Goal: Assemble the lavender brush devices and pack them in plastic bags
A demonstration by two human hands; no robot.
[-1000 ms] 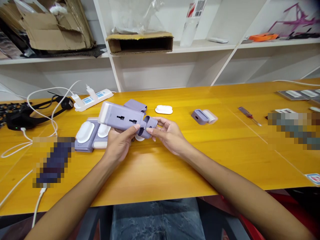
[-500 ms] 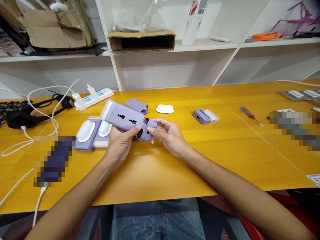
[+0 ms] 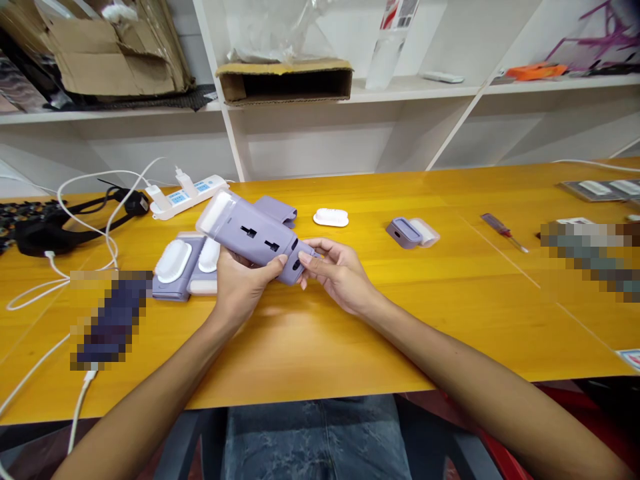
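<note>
The left hand [image 3: 245, 283] gripped a lilac plastic socket housing [image 3: 255, 237] above the yellow wooden table [image 3: 350, 347], the right hand [image 3: 340, 277] pinching its slotted end; a loose hold could drop it onto white-capped lilac pieces [image 3: 173, 267].

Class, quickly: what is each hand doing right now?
Left hand: closed, holding the lilac plastic casing.
Right hand: closed, holding that casing's end.

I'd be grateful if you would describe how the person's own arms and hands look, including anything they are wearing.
The left arm and right arm are bare, with no sleeves in view. The left hand and right hand wear no gloves, and no rings, watch or bracelet are visible. Faded blue jeans show in the lap.
</note>
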